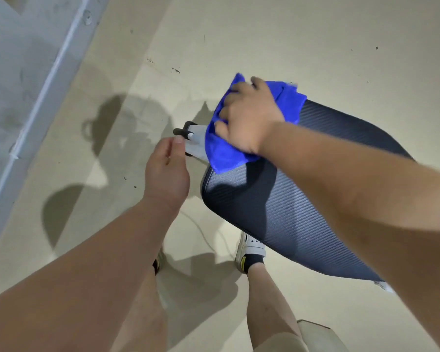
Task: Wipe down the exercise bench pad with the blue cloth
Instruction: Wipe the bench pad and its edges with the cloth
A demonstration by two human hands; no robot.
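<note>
The bench pad (285, 207) is dark with a woven carbon-fibre look and runs from centre to lower right. A blue cloth (224, 151) lies bunched over its far left end. My right hand (249, 118) presses down on the cloth with fingers curled into it. My left hand (168, 171) hovers beside the pad's end, fingers loosely apart and empty, its thumb near a white frame piece with a black knob (182, 131).
Beige floor (315, 47) surrounds the bench. A grey metal beam (38, 97) runs diagonally at the left. My legs and a white shoe (249, 247) stand under the pad's near edge. A thin cable (201, 232) lies on the floor.
</note>
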